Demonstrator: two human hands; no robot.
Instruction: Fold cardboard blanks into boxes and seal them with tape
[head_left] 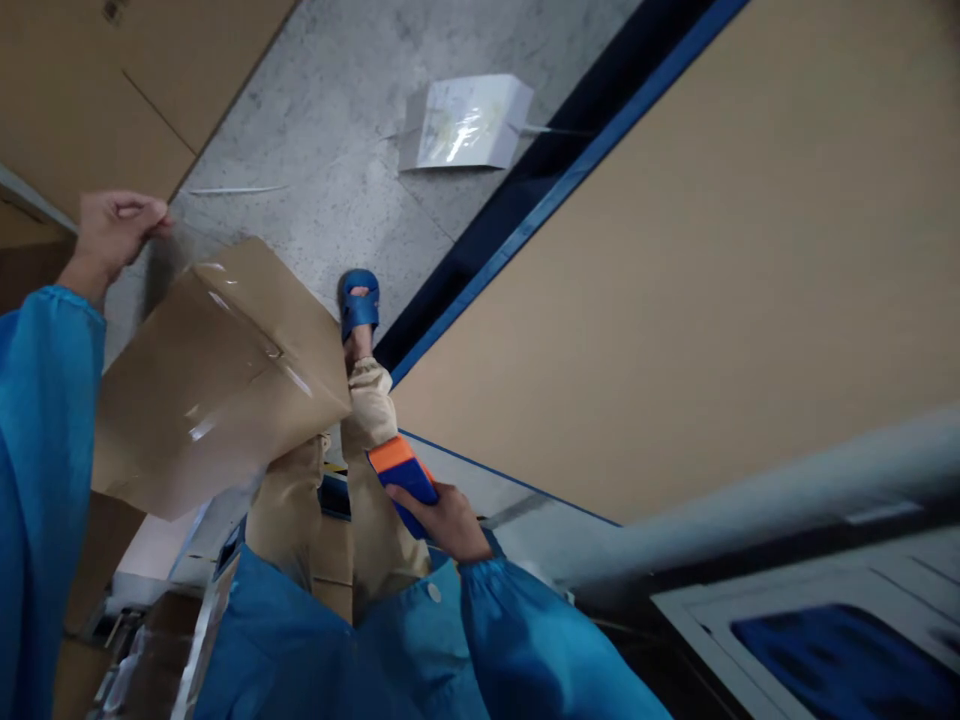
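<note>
My left hand (120,235) is raised at the left, with fingertips pinched on a strip of clear tape (196,232). That strip runs down toward a brown cardboard piece (225,380), which looks like a box and has shiny clear tape across its surface. Whether the cardboard rests on something below is hidden. Lower in the middle, in front of my legs, my right hand (442,515) is closed around a block-shaped blue-and-orange tool (405,482). Its orange end points up and left, apart from the cardboard. The tool's exact kind is unclear.
A large brown board (675,250) with a blue edge fills the right side. On the grey floor (315,110) lies a folded white sheet with shiny film (469,125). Large cardboard (112,90) stands at upper left. My foot wears a blue clog (358,305).
</note>
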